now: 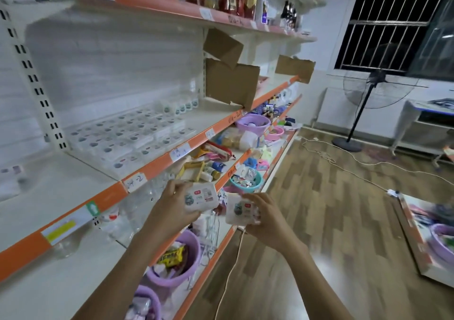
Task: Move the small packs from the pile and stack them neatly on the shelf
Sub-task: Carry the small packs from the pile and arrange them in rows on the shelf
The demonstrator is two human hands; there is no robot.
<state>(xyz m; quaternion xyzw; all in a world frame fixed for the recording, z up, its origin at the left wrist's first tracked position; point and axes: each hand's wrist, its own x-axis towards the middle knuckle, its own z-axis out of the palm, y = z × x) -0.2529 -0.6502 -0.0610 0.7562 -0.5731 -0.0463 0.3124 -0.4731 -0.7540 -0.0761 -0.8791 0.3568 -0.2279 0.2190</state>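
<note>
My left hand (172, 203) grips a small white pack (201, 197) with a round print and a red label, held just below the orange edge of the middle shelf (157, 166). A second white pack (242, 211) of the same kind sits in my right hand (265, 217), a little lower and to the right, over the lower shelf's edge. On the middle shelf, several white packs (130, 135) lie flat in neat rows, with a few standing ones (180, 106) behind them. The pile the packs come from is not clearly visible.
A torn cardboard box (231, 84) stands on the middle shelf to the right of the rows. Lower shelves hold purple basins (253, 123), a teal bowl (247, 184) and mixed goods. Bottles line the top shelf. A standing fan (363, 103) and a white cable (344, 157) are on the wooden floor.
</note>
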